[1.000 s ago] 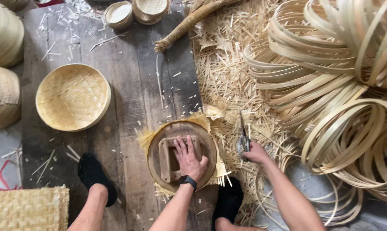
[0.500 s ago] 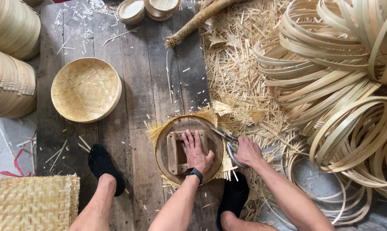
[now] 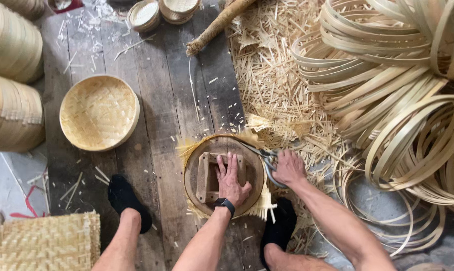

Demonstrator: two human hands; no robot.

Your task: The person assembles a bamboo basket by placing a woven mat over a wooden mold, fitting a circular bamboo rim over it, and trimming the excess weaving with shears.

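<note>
Trimming a woven round on the plank floor

From the head camera: the left hand (image 3: 232,181) lies flat, fingers spread, pressing down on the round dark wooden form with a block handle (image 3: 222,175), apparently pinning the pale woven bamboo mat (image 3: 259,206) whose frayed edges poke out from beneath it. It sits near centre, between the person's two black-socked feet (image 3: 129,200). The right hand (image 3: 289,168) is curled shut around the metal scissors (image 3: 262,153), blades laid along the form's far-right rim, seemingly using it as a cutting guide. A finished round shallow woven bamboo tray (image 3: 99,113) lies to the left. Pale bamboo offcuts (image 3: 277,85) litter the right, beside coiled bamboo strip hoops (image 3: 398,90).
</note>
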